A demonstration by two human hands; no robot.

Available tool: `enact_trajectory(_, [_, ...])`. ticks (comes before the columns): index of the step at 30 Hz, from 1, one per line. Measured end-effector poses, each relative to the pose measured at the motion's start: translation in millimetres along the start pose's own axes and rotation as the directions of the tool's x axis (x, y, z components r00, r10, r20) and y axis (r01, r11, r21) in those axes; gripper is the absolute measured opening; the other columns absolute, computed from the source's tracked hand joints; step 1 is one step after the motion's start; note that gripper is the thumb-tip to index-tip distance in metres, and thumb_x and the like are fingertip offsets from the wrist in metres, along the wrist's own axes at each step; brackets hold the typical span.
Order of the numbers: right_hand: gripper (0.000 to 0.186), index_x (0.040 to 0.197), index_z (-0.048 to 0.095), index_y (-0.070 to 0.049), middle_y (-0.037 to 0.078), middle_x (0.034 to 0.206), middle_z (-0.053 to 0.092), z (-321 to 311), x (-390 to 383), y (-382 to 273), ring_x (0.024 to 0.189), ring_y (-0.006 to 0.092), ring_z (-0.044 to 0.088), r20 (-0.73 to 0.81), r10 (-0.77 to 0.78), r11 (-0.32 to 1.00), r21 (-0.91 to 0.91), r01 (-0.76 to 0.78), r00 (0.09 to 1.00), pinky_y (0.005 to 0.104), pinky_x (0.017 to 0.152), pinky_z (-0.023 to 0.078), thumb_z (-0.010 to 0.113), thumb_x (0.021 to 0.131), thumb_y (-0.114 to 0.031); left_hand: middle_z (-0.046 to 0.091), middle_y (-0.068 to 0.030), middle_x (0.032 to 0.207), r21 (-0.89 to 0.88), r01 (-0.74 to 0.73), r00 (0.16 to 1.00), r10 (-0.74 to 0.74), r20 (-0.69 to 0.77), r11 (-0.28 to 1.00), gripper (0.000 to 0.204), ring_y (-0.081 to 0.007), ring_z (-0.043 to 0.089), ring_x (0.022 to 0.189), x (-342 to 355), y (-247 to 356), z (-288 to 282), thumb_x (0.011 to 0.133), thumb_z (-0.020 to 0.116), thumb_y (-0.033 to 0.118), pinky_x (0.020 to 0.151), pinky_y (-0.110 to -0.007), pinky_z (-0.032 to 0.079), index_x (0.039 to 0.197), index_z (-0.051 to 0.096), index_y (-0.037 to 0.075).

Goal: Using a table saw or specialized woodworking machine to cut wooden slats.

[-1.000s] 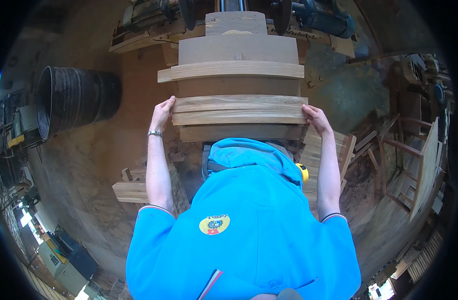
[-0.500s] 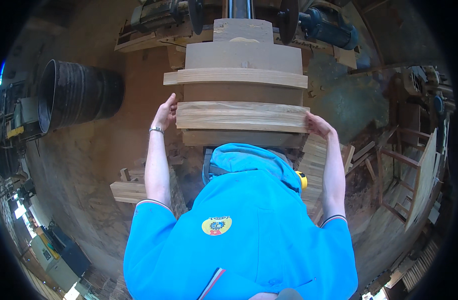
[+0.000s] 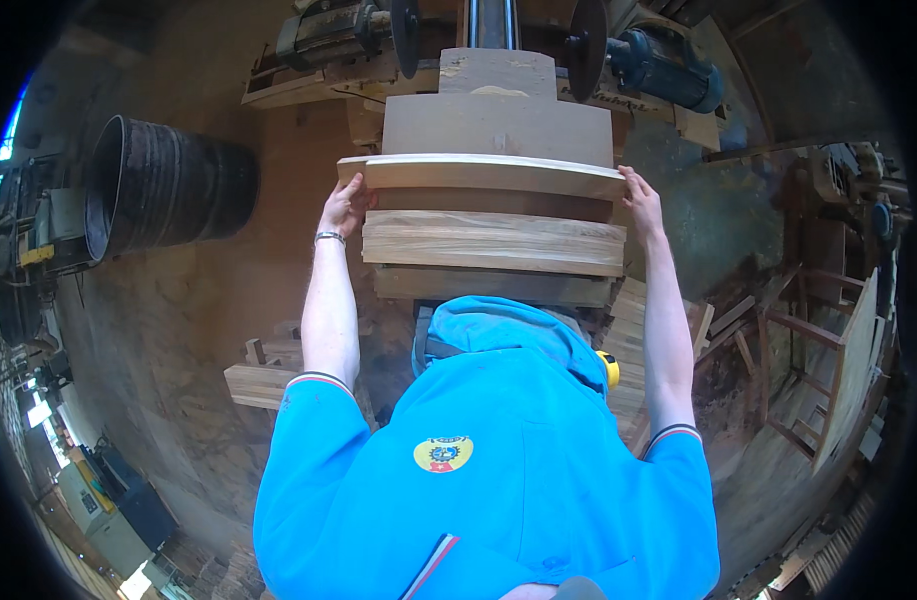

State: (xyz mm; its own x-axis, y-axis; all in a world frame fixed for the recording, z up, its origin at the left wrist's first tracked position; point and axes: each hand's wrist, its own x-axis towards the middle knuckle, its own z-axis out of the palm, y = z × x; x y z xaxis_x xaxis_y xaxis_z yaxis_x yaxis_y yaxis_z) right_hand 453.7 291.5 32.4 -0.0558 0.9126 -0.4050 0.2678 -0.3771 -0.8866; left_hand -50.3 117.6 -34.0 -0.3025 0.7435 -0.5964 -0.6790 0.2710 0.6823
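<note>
A long wooden board (image 3: 494, 173) lies crosswise in front of me, tipped so that a pale, bright long edge faces up. My left hand (image 3: 347, 206) grips its left end, thumb on top. At the right end, my right hand (image 3: 643, 203) pinches the board between thumb and fingers. Nearer to my body, several wooden strips (image 3: 494, 240) lie side by side on the machine table (image 3: 499, 122). Neither hand touches those strips. The undersides of the board's ends and some fingers are hidden.
Beyond the table stand two circular discs, the left disc (image 3: 406, 38) and the right disc (image 3: 588, 48), each beside a motor. A dark metal drum (image 3: 184, 180) is on the left. A wooden frame (image 3: 819, 365) and timber stacks (image 3: 634, 335) are on the right.
Both hands have moved forward from the near strips to the ends of the far board. That board is now held and tipped, its pale edge turned up.
</note>
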Motion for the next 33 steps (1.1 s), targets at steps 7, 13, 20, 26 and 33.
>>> enact_trajectory(7, [0.046,0.116,0.059,-0.004,0.005,0.106,0.063,-5.8,5.1,32.1,0.100,0.0112,0.056,-0.091,0.001,0.995,0.099,0.008,0.996,0.0244,0.087,0.042,0.074,0.080,-0.029,0.063,-0.0110,0.102,0.062,0.012,0.999,-0.009,-0.034,0.998,0.029,-0.0238,0.060,0.098,-12.1,-3.5,0.7,0.093,0.057,0.023,0.087,-0.038,0.048,0.109,0.060,0.000])
enact_trajectory(13, [0.046,0.118,0.062,-0.005,0.002,0.111,0.064,-5.3,-10.7,35.5,0.098,0.0087,0.058,0.052,0.148,0.989,-0.004,-0.148,0.988,0.0222,0.083,0.041,0.070,0.084,-0.034,0.063,-0.0137,0.106,0.161,-0.026,0.998,0.034,-0.050,0.987,0.037,-0.0230,0.060,0.096,-35.8,-2.0,12.9,0.090,0.062,0.025,0.087,-0.036,0.047,0.113,0.059,-0.004])
enact_trajectory(20, [0.046,0.114,0.065,-0.006,0.002,0.106,0.066,-13.4,-8.0,42.2,0.096,0.0091,0.058,0.067,0.126,0.991,0.046,-0.129,0.990,0.0240,0.083,0.043,0.072,0.082,-0.038,0.065,-0.0099,0.101,0.288,-0.071,0.995,0.087,-0.044,0.955,0.032,-0.0165,0.062,0.093,-55.3,-8.7,13.0,0.089,0.063,0.023,0.083,-0.031,0.050,0.107,0.062,-0.004])
enact_trajectory(26, [0.055,0.118,0.061,-0.003,0.008,0.113,0.063,-17.8,-16.1,39.9,0.104,0.0145,0.056,0.151,0.093,0.996,-0.020,-0.091,0.984,0.0289,0.092,0.040,0.072,0.080,-0.041,0.067,-0.0042,0.086,0.407,-0.029,0.991,0.081,-0.111,0.913,0.029,-0.0068,0.061,0.073,-65.6,-8.8,7.9,0.083,0.072,0.024,0.062,-0.020,0.046,0.093,0.066,-0.002])
enact_trajectory(33, [0.064,0.120,0.061,-0.003,0.010,0.115,0.062,-30.6,-26.8,22.5,0.108,0.0173,0.054,0.136,0.322,0.901,-0.348,-0.259,0.937,0.0306,0.091,0.040,0.072,0.076,-0.049,0.065,-0.0028,0.082,0.421,-0.046,0.993,0.089,-0.083,0.906,0.032,-0.0075,0.057,0.069,-73.7,0.6,23.0,0.079,0.075,0.024,0.064,-0.020,0.044,0.093,0.066,-0.004])
